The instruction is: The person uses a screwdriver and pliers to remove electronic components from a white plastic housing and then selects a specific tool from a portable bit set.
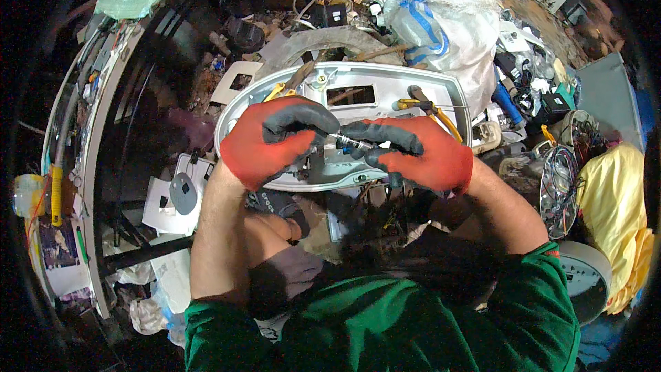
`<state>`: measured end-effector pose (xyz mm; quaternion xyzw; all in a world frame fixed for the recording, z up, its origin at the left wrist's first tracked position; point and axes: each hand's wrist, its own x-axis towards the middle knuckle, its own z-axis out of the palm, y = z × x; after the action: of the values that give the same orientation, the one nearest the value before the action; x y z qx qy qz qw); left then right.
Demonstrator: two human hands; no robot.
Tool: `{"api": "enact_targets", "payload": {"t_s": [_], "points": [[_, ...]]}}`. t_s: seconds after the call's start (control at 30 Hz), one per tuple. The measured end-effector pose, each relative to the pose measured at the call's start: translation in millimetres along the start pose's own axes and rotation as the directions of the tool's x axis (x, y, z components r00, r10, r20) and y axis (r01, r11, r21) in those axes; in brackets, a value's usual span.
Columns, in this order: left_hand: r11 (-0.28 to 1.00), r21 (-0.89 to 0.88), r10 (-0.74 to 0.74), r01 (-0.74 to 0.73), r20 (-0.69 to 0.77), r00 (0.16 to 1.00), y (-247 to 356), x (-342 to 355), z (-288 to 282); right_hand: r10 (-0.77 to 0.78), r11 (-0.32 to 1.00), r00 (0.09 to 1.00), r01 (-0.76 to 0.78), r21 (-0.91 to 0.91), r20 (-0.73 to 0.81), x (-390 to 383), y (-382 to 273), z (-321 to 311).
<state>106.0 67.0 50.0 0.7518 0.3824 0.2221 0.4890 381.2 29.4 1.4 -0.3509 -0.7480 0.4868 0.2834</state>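
Note:
My left hand (270, 139) and my right hand (428, 155), both in red gloves with dark grey fingers, face each other in front of me. Between their fingertips is a short, thin metal rod-like part (351, 142) with rings or coils along it; its exact kind is unclear. The fingers of each hand are closed on one end of it. Beneath them lies a long, white plastic housing (451, 91) with rounded ends and a rectangular cut-out. Yellow-handled pliers (444, 118) rest in its right part, and another yellow-handled tool (295, 81) near its far left edge.
A white woven sack (458, 34) stands beyond the housing. Heaped cables and electronic scrap (530, 76) lie to the right, near yellow cloth (606, 213). At left runs a metal-edged bench (100, 165) with a yellow-handled tool (56, 196). White plastic panels (162, 200) lie beside my left forearm.

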Motion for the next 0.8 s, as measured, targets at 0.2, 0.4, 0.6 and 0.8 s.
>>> {"api": "enact_targets", "payload": {"t_s": [0.2, 0.4, 0.6, 0.8], "points": [[0.981, 0.196, -0.016, 0.001, 0.077, 0.997, -15, -9, 4, 0.078, 0.994, 0.991, -0.069, -0.079, 0.110, 0, -5, 5], [0.994, 0.110, 0.008, -0.016, 0.073, 0.997, -13, -8, 9, 0.219, 0.966, 0.958, -0.240, 0.097, 0.183, 4, -3, -7], [0.994, 0.110, -0.019, 0.020, -0.010, 1.000, -18, -7, 12, -0.055, 0.966, 0.998, 0.054, -0.253, 0.007, 8, -9, 0], [0.952, 0.288, 0.103, -0.100, 0.004, 0.995, -38, 3, 11, 0.361, 0.905, 0.928, -0.372, 0.207, 0.094, 18, -4, -13]]}}
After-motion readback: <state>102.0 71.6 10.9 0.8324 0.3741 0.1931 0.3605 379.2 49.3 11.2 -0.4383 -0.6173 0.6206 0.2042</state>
